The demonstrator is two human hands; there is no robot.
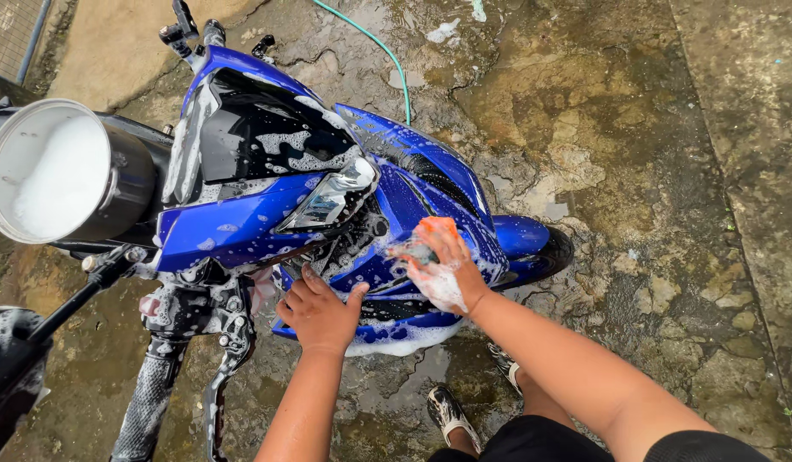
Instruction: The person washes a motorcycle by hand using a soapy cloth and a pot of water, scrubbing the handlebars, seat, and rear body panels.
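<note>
**Soapy scrub on the bike's front**

The right hand (443, 265) presses an orange foamy sponge (436, 229) on the shiny blue plastic motorcycle front panel (413, 184), fingers wrapped around it. The left hand (319, 310) rests flat just below the headlight (332, 195), fingers spread. This looks like the scrubbing step. A round metal pot of white suds (58, 171) sits on the bike. No labels show.

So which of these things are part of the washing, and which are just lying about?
In use: right hand pressing orange sponge on blue motorbike; left hand on its fairing; pot of suds.
Lying about: green hose, sandals.
</note>
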